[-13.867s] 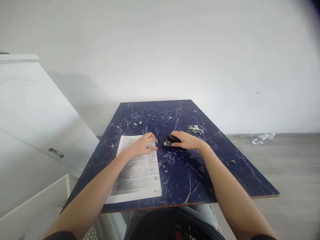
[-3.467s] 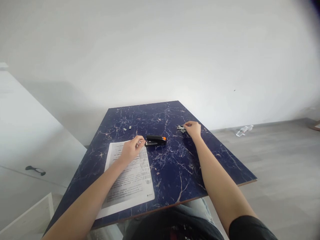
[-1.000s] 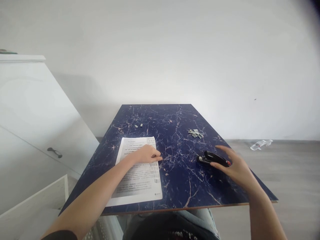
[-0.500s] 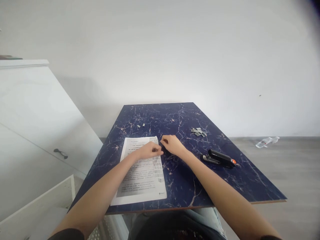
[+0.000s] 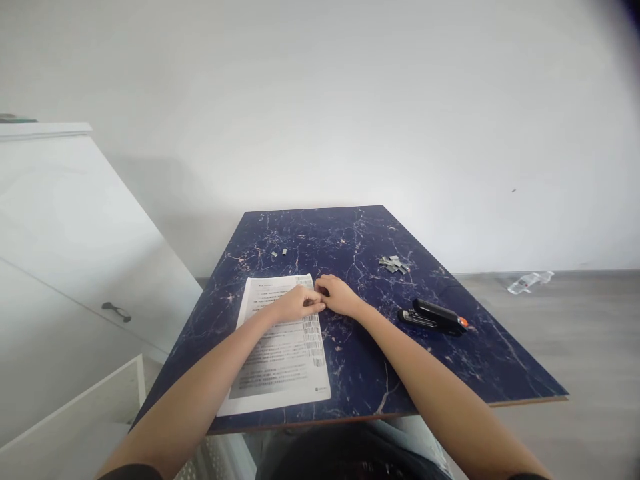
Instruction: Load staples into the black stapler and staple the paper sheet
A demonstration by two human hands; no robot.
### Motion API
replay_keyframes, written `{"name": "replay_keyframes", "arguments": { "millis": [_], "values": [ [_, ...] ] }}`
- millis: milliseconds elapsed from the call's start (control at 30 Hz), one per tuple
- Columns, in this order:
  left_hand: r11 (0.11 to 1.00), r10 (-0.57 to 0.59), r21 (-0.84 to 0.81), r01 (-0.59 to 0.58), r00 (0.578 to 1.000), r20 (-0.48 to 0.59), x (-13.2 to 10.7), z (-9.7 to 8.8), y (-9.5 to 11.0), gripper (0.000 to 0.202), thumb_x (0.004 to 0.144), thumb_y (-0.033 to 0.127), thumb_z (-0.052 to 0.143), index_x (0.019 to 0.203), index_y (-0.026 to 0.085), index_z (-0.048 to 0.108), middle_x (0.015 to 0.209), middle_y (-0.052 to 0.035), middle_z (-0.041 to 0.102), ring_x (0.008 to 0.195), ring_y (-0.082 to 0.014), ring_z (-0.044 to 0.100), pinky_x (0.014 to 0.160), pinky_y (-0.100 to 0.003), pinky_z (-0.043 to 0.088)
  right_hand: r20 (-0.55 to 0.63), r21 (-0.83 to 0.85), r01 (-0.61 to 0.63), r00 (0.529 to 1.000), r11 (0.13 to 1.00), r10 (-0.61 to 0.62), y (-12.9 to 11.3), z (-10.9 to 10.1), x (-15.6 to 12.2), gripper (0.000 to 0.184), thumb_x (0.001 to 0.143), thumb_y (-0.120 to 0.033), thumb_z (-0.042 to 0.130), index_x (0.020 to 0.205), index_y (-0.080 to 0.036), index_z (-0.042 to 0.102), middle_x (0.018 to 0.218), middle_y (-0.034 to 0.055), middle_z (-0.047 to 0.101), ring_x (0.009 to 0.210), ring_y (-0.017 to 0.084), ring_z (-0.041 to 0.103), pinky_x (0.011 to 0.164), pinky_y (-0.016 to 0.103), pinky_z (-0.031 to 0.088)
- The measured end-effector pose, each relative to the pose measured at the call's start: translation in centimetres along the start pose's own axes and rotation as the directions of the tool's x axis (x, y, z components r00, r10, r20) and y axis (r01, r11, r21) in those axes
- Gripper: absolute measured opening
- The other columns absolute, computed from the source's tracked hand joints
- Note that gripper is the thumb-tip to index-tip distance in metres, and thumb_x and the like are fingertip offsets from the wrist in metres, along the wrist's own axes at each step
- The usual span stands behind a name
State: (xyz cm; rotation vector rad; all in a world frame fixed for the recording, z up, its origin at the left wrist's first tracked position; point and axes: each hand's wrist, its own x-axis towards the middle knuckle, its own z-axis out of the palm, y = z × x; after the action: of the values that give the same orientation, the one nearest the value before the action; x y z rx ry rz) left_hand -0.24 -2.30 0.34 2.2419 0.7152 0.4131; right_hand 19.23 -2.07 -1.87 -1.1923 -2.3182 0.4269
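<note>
A printed sheet of paper (image 5: 280,357) lies flat on the dark blue marbled table (image 5: 350,233), with rows of short dark marks along its right edge. Over the sheet's upper right part, my left hand (image 5: 300,303) is closed, its thumb and fingertips pinched together. My right hand (image 5: 337,295), also closed with bent fingers, meets the left fingertips just beyond the paper's right edge. Whatever lies between the fingers is too small or hidden to make out. To the right rests a black stapler (image 5: 434,317) with an orange-red end, its top arm raised from the base.
A small pile of grey staple strips (image 5: 394,265) lies at the right of the table, and two small pieces (image 5: 285,252) lie beyond the paper. A white cabinet (image 5: 60,220) stands on the left. Crumpled clear plastic (image 5: 530,282) is on the floor at right.
My right hand has moved slightly left and down, so its fingertips now meet those of my left hand. The whole view has shifted a little. Paper and stapler keep their places.
</note>
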Motion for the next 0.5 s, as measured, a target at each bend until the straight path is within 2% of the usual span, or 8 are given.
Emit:
{"name": "replay_keyframes", "arguments": {
  "millis": [133, 500],
  "values": [
    [1.000, -0.004, 0.008, 0.004, 1.000, 0.000, -0.01, 0.04, -0.05, 0.045, 0.091, 0.047, 0.056, 0.061, 0.017, 0.041, 0.057, 0.0052, 0.034, 0.054, -0.0088, 0.030, 0.055, -0.026, 0.025, 0.003, 0.087, 0.028, 1.000, 0.996, -0.028, 0.49, -0.42, -0.06, 0.013, 0.080, -0.009, 0.063, 0.074, -0.018, 0.055, 0.076, -0.0005, 0.056, 0.073, 0.015, 0.048, 0.072, 0.026, 0.034],
    [1.000, -0.010, -0.022, 0.010, 1.000, 0.007, -0.12, -0.03, 0.06, 0.045, 0.091, 0.047, 0.056, 0.061, 0.018, 0.039, 0.057, 0.0048, 0.034, 0.053, -0.0090, 0.029, 0.054, -0.026, 0.025, -0.016, 0.105, 0.052, 0.999, 0.993, -0.050, 0.63, -0.30, -0.08, 0.014, 0.079, -0.008, 0.064, 0.074, -0.018, 0.055, 0.075, -0.0009, 0.056, 0.074, 0.014, 0.047, 0.072, 0.025, 0.034]
  ]
}}
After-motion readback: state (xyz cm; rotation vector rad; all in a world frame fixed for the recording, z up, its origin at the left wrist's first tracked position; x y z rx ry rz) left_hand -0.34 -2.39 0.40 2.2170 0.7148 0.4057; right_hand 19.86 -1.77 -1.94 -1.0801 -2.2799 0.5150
